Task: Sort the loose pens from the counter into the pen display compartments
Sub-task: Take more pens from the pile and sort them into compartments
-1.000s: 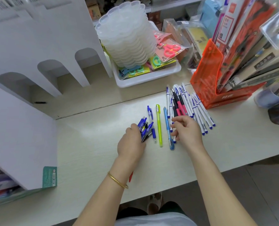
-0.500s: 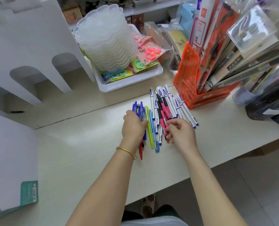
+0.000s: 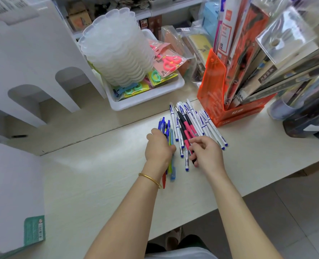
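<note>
Loose pens lie on the pale counter (image 3: 99, 174). My left hand (image 3: 159, 146) grips a bundle of blue, green and red pens (image 3: 170, 165), whose ends stick out above and below the fist. To its right lies a pile of white pens with blue caps (image 3: 201, 122), with black-and-pink pens (image 3: 187, 128) among them. My right hand (image 3: 205, 154) rests on the near end of this pile, its fingers curled round one black-and-pink pen. The white pen display (image 3: 30, 75) with arched compartments stands at the left.
A white tray (image 3: 147, 98) with a stack of clear lids and packed scissors stands behind the pens. An orange holder (image 3: 212, 86) full of rulers and packets stands at the right, with dark containers beyond it. The counter's front edge runs below my forearms.
My left hand has gathered the scattered blue, green and light-blue pens into one bundle. My right hand has closed on a black-and-pink pen in the pile.
</note>
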`<state>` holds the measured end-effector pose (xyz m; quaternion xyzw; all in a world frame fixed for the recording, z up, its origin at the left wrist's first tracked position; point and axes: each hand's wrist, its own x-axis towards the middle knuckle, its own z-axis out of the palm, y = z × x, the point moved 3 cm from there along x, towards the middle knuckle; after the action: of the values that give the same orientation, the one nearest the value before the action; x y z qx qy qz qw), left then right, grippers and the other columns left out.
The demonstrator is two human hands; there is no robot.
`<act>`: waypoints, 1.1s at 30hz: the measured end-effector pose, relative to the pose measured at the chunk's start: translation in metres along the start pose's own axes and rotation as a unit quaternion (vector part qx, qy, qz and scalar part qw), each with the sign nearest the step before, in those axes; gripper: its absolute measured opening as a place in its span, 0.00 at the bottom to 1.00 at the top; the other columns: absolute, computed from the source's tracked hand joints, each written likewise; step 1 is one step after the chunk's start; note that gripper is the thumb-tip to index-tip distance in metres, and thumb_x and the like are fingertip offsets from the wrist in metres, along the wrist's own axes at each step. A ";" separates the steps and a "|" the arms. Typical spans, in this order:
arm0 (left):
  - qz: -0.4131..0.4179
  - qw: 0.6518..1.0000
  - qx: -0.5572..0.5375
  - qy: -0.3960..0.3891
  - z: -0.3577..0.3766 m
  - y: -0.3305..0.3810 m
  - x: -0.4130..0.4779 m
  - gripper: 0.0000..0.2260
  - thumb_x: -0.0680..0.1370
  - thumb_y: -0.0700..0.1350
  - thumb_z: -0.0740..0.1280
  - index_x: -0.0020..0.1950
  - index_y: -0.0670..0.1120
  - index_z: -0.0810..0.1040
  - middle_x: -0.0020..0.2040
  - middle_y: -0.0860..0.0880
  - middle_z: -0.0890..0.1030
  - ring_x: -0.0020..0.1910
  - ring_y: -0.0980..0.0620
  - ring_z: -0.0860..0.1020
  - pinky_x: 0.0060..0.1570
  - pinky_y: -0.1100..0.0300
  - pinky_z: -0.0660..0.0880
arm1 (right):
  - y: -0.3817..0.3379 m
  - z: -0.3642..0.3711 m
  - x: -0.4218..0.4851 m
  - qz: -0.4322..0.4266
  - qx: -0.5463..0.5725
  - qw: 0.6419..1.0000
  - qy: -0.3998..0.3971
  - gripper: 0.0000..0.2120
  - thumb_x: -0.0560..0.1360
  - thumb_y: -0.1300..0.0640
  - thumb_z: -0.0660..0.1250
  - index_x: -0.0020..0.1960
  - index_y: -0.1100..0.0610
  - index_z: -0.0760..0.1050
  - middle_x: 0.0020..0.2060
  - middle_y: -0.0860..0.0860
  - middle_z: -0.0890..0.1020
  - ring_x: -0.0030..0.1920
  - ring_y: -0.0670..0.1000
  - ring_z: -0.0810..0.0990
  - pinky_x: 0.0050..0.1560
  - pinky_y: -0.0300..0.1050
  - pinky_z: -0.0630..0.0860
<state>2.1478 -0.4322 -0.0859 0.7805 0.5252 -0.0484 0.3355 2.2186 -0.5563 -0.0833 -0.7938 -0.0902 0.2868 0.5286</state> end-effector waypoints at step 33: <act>0.082 0.939 -0.324 0.080 -0.058 -0.031 -0.018 0.18 0.71 0.39 0.71 0.57 0.49 0.69 0.45 0.54 0.77 0.45 0.54 0.78 0.45 0.61 0.77 | -0.015 0.076 -0.048 -0.041 -0.009 0.959 -0.281 0.34 0.70 0.62 0.72 0.71 0.49 0.61 0.59 0.46 0.76 0.58 0.46 0.77 0.56 0.39 0.76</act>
<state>2.0974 -0.4056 -0.0481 0.6713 0.4721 0.2140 0.5298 2.1401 -0.5119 -0.0735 -0.6816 -0.2697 0.4754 0.4864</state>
